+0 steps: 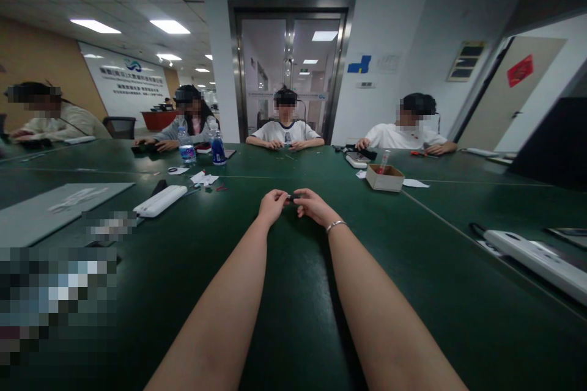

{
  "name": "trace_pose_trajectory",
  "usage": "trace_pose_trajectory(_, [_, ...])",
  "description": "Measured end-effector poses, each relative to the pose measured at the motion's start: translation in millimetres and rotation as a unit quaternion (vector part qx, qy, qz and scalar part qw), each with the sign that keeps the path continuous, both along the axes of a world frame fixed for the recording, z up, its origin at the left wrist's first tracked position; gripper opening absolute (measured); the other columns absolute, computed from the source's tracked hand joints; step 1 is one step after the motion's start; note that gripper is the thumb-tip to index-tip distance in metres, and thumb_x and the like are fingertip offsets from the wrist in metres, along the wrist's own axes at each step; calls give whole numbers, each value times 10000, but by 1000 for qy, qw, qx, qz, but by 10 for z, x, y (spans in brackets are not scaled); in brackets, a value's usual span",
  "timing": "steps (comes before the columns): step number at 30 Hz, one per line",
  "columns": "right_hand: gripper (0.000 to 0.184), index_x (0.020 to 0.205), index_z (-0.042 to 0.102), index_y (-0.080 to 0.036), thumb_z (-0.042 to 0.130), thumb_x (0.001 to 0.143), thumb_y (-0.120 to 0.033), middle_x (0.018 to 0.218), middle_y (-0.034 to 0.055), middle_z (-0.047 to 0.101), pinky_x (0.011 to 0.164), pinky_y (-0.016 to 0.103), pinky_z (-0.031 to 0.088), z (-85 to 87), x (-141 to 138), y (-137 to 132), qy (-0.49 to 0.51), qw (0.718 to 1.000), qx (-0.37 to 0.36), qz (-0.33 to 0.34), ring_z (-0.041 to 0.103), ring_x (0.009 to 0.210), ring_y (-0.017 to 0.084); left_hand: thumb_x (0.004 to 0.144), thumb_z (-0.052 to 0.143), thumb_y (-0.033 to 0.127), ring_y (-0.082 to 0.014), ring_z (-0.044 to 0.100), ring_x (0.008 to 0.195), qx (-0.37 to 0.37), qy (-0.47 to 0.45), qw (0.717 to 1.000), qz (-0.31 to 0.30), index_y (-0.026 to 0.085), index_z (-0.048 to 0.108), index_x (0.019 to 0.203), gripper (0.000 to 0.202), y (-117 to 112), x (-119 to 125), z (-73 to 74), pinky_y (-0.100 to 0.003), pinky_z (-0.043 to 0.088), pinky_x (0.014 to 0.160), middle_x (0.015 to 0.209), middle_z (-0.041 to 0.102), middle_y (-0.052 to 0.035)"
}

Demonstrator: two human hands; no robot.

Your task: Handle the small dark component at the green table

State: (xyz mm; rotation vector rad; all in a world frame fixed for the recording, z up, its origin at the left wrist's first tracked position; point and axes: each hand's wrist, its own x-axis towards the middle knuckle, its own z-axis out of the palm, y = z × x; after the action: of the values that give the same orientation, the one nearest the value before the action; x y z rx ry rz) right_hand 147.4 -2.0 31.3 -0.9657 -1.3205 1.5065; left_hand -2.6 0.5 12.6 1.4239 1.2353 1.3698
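Note:
Over the green table (293, 293), my left hand (272, 206) and my right hand (315, 206) meet, both arms stretched forward. Between their fingertips is a small dark piece (290, 198) with a pale bit at its left end, too small to name. The left thumb and forefinger pinch that left end. On the other side, the right thumb and forefinger close about the dark end, while the other right fingers curl loosely. A silver bracelet (336, 226) circles my right wrist.
A small box (385, 178) with a clear tube stands ahead right. White power strips (161, 200) lie left and right. Two bottles (218, 148) and paper scraps (204, 178) are ahead left, beside a grey board (92, 198). Several people wearing headsets sit across the table.

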Motion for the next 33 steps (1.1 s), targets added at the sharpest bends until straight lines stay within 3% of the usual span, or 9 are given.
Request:
trace_pose_trajectory(2, [254, 995, 469, -171, 619, 817, -71, 659, -38, 548, 410, 189, 509, 3, 1, -5, 15, 1000, -1, 5, 551, 433, 87, 837, 537, 206, -164, 666, 769, 0, 2, 1000, 1, 130, 612, 890, 120, -4, -2, 4, -236, 487, 621, 901, 696, -101])
trace_pose_trajectory(5, [117, 943, 474, -156, 573, 890, -188, 653, -12, 555, 395, 202, 505, 5, 1, -8, 12, 1000, -17, 2, 542, 419, 93, 840, 535, 208, -159, 665, 777, -3, 0, 1000, -1, 131, 608, 890, 117, -14, -1, 14, -227, 486, 621, 906, 695, -100])
trace_pose_trajectory(7, [89, 925, 480, -150, 556, 898, -187, 631, -14, 544, 387, 202, 500, 3, 3, -11, 7, 1000, -14, -1, 526, 407, 89, 841, 531, 205, -154, 665, 767, -5, -2, 1000, -1, 129, 606, 890, 117, -19, 1, 21, -218, 480, 605, 908, 694, -100])
trace_pose_trajectory(11, [289, 987, 478, -171, 651, 783, -62, 667, -37, 545, 457, 198, 531, -9, 16, -19, 32, 999, 8, 0, 569, 473, 89, 841, 532, 208, -159, 664, 773, -8, 1, 1000, 1, 126, 606, 901, 125, -32, 2, 34, -227, 482, 609, 919, 692, -103])
trace_pose_trajectory(16, [141, 937, 477, -165, 591, 875, -221, 645, -11, 555, 417, 211, 516, -24, 12, -3, 14, 1000, -7, -5, 542, 432, 93, 841, 544, 232, -156, 663, 779, -7, 3, 1000, 3, 131, 608, 898, 132, -38, -4, 35, -221, 482, 612, 924, 693, -100])
trace_pose_trajectory(21, [262, 961, 504, -168, 628, 769, -40, 651, -38, 537, 453, 192, 521, -48, 32, 6, 27, 999, 24, 3, 556, 474, 85, 834, 553, 246, -157, 664, 754, -2, 2, 1000, 7, 129, 609, 902, 147, 5, -6, -2, -215, 473, 582, 903, 692, -99])
trace_pose_trajectory(29, [295, 924, 577, -139, 633, 694, 37, 777, 3, 598, 487, 157, 513, -52, 42, -9, 13, 999, 38, 28, 566, 537, 66, 776, 592, 496, -179, 654, 703, -7, 69, 996, 52, 167, 577, 723, 333, -87, -33, 47, -254, 476, 586, 758, 688, -70])
trace_pose_trajectory(33, [269, 894, 596, -127, 633, 692, 46, 809, 25, 614, 489, 158, 517, -41, 40, -12, 17, 999, 32, 22, 574, 547, 70, 792, 495, 607, -170, 628, 637, -18, 101, 993, 65, 179, 577, 707, 444, -94, -38, 39, -265, 467, 586, 711, 675, -64])
